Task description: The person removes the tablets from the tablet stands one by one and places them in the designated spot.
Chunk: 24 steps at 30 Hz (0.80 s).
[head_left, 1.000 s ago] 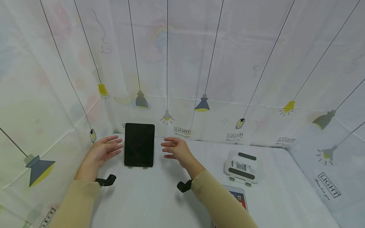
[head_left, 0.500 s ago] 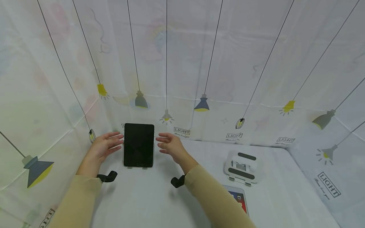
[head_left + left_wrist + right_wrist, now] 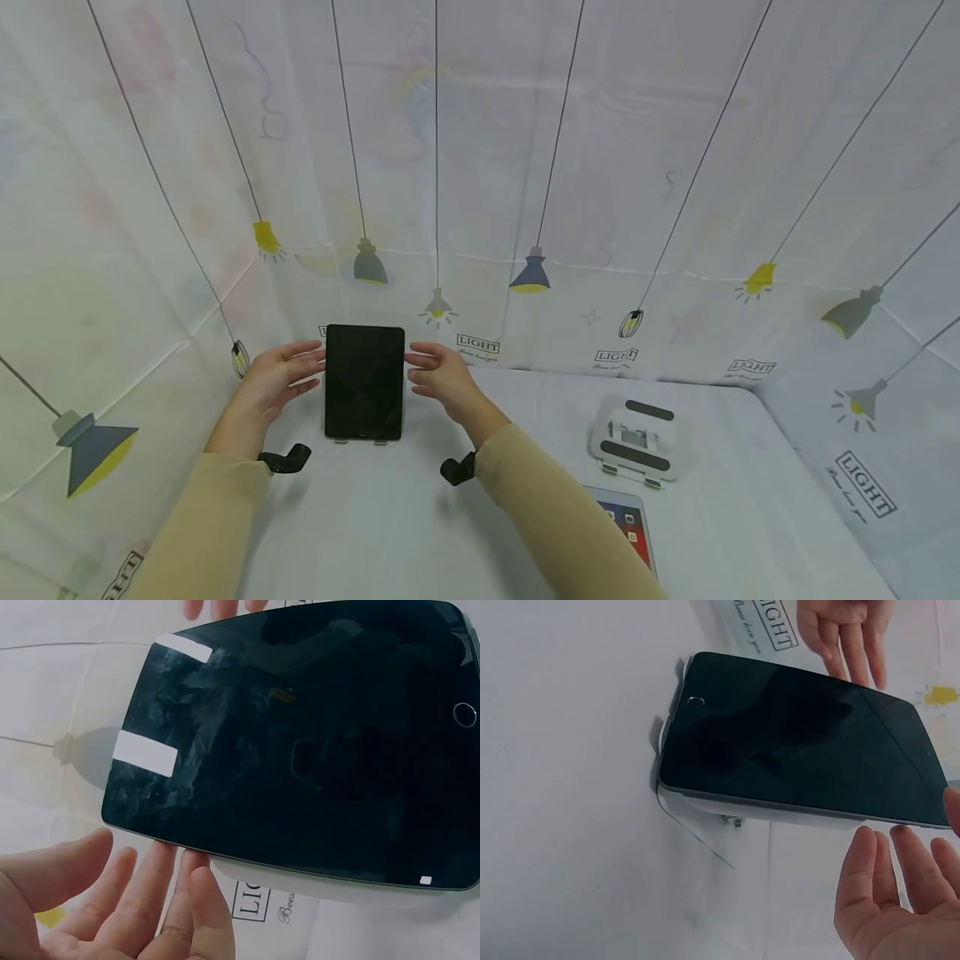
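A black tablet (image 3: 364, 383) with a dark screen and a round home button leans upright on a white stand (image 3: 780, 814) near the back wall. Most of the stand is hidden behind it. My left hand (image 3: 281, 379) is at the tablet's left edge; in the left wrist view its fingertips (image 3: 161, 851) reach right to that edge, thumb apart. On the opposite side my right hand (image 3: 446, 379) has its fingers extended, with the fingertips (image 3: 901, 834) at the right edge. Neither hand wraps round the tablet.
A second white stand (image 3: 634, 440) with dark grey pads lies folded at the right. In front of it a white tablet (image 3: 626, 521) with a lit screen lies partly under my right sleeve (image 3: 558, 508). A lamp-printed curtain (image 3: 480, 167) backs the white table (image 3: 750, 500).
My right hand has moved left, up to the black tablet's right edge. The left hand has shifted slightly right to the left edge. The tablet stays in place.
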### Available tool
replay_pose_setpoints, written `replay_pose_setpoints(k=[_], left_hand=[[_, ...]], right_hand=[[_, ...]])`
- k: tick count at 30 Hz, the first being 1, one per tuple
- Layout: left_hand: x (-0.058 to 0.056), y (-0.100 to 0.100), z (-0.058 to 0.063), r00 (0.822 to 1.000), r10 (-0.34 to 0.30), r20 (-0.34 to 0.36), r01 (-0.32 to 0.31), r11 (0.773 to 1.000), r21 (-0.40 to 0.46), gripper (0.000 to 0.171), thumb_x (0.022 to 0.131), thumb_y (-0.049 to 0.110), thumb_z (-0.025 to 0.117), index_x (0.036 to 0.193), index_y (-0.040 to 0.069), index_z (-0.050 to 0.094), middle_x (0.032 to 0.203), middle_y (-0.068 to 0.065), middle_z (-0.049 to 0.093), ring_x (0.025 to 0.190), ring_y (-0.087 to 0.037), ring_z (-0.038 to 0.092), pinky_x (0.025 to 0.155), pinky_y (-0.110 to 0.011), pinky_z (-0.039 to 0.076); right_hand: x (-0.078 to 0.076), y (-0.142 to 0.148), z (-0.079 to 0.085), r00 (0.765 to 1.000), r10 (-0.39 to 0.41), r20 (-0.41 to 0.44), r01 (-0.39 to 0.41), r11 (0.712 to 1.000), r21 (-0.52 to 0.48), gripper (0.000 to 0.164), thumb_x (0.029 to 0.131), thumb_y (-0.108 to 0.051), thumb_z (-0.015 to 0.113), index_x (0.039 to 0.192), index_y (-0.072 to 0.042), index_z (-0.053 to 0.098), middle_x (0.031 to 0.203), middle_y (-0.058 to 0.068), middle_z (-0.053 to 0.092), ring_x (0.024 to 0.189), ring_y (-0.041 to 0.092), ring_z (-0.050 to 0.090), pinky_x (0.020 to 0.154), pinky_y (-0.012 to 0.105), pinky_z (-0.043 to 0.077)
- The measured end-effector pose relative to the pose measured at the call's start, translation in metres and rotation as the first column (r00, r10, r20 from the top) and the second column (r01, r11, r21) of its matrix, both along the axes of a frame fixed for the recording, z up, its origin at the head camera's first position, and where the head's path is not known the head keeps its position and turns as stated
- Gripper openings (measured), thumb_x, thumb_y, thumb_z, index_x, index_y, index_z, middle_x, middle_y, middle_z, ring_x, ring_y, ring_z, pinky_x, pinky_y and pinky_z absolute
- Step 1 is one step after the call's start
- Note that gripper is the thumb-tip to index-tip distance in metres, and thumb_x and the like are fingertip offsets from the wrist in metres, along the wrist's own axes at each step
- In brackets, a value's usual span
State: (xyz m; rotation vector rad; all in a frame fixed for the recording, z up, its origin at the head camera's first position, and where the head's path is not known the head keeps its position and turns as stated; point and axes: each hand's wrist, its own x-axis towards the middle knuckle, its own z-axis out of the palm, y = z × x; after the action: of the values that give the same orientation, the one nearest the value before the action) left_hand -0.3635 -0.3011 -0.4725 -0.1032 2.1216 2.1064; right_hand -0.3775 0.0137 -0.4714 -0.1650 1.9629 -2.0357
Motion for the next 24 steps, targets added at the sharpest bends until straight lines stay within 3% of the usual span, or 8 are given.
replay_pose_setpoints(k=[8, 18, 24], left_hand=[[0.0008, 0.0011, 0.0024, 1.0, -0.001, -0.024, 0.0, 1.0, -0.025, 0.06, 0.108, 0.01, 0.063, 0.164, 0.003, 0.041, 0.132, 0.007, 0.072, 0.111, -0.004, 0.074, 0.108, -0.032, 0.059], [0.0026, 0.0024, 0.0028, 0.999, 0.0, -0.047, 0.002, 0.998, 0.06, 0.057, 0.106, 0.001, 0.063, 0.16, 0.003, 0.044, 0.116, 0.008, 0.071, 0.105, -0.007, 0.074, 0.109, -0.032, 0.059], [0.0022, 0.0042, 0.0021, 0.999, 0.012, -0.043, -0.01, 0.999, 0.032, 0.049, 0.105, 0.003, 0.066, 0.152, 0.006, 0.052, 0.11, 0.011, 0.073, 0.102, -0.006, 0.075, 0.103, -0.033, 0.062]], right_hand=[[-0.0004, -0.0032, 0.0009, 1.0, -0.007, -0.014, 0.007, 1.0, -0.003, 0.05, 0.103, 0.001, 0.067, 0.151, -0.012, 0.06, 0.146, 0.012, 0.07, 0.14, 0.037, 0.064, 0.113, 0.051, 0.056], [-0.0001, -0.0063, 0.0, 0.997, -0.038, -0.067, 0.038, 0.999, -0.009, 0.05, 0.1, 0.005, 0.066, 0.149, -0.007, 0.061, 0.133, 0.015, 0.075, 0.122, 0.029, 0.073, 0.11, 0.043, 0.059], [0.0016, -0.0105, 0.0005, 0.997, -0.069, -0.047, 0.066, 0.996, -0.058, 0.048, 0.097, 0.01, 0.068, 0.141, -0.009, 0.068, 0.122, 0.016, 0.076, 0.106, 0.024, 0.076, 0.105, 0.045, 0.062]])
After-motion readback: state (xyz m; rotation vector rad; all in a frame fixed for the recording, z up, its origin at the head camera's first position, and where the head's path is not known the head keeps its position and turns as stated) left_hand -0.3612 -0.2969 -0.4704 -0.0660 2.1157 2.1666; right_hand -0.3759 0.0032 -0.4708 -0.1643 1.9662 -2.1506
